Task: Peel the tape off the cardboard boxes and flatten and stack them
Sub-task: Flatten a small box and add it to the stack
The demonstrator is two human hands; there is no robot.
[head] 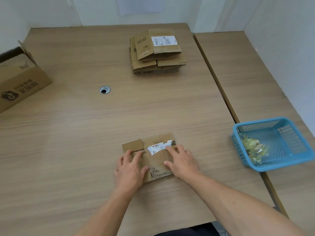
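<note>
Wooden table [68, 142]: open printed carton [22, 82] at the left edge, stack of flattened boxes [156, 53] far centre, blue basket [289, 160] at right. Small flattened box [156, 159] lies on the table just in front of me; my left hand [131, 169] and right hand [182, 160] press flat on it, fingers straight and spread, gripping nothing. Wad of peeled tape [254, 149] in the basket; torn white label [158, 148] on the small box

Flattened box [154, 159] near front edge of table [85, 133], stack [156, 51] behind it, open box [18, 79] far left, basket [272, 143] right.
</note>
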